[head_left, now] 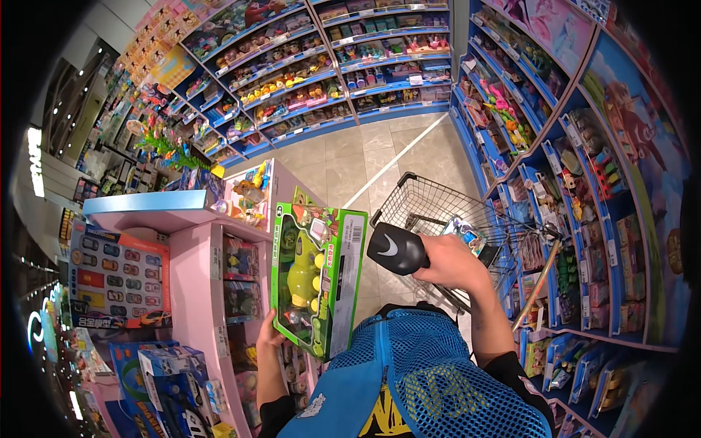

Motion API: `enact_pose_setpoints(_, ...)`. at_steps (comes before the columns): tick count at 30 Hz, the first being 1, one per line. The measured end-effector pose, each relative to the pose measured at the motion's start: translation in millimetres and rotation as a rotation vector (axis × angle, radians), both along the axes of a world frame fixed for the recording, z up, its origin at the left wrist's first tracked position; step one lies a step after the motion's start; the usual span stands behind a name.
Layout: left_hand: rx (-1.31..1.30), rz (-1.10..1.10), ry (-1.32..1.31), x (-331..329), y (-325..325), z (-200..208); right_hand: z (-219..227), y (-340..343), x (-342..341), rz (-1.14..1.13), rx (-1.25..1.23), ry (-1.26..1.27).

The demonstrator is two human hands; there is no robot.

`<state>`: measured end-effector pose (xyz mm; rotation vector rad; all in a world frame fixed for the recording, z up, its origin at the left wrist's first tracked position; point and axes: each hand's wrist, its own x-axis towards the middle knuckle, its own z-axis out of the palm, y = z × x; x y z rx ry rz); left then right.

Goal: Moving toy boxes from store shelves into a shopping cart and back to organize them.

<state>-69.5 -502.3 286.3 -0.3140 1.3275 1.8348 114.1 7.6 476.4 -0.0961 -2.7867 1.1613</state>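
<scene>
The head view shows a bay of tall blue-edged shelving packed with toys, wrapping around the far side and the right. Grey stone-look tile floor runs between it and a pale pink display stand on the left. A black wire shopping cart stands ahead and to the right, a packaged item lying in it.

The green cardboard toy box with a clear window is in front of the person, between stand and cart, upright but leaning. The left hand grips its lower left edge; the right hand is closed around the handle of a black plastic handheld scanner, whose head sits just beside the box's pale side panel (whether they touch, I cannot tell).

The step in hand looks like lining up scanner and box for a reading. The small black-and-white barcode is high on that side panel, so the next move probably calls for turning the panel toward the scanner's nose and keeping both steady.

For room, the stand's edge crowds the box on the left, and the cart's rim limits the right hand's reach outward. The freer space lies straight ahead, over the tile; a small inward wrist turn should suffice.
</scene>
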Motion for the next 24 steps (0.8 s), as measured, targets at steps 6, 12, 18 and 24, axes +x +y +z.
enact_pose_setpoints(6,-0.117,0.027,0.037,4,12,17,-9,-4,-3,0.008,0.026,-0.032)
enact_pose_setpoints(12,-0.098,0.073,0.052,-2,14,20,-3,-12,3,-0.091,-0.042,-0.038)
enact_pose_setpoints(18,-0.026,0.016,0.149,-12,13,13,-19,-16,23,-0.338,-0.289,0.055)
enact_pose_setpoints(24,0.076,-0.019,0.262,-10,52,21,-43,-11,56,-0.592,-0.209,0.102)
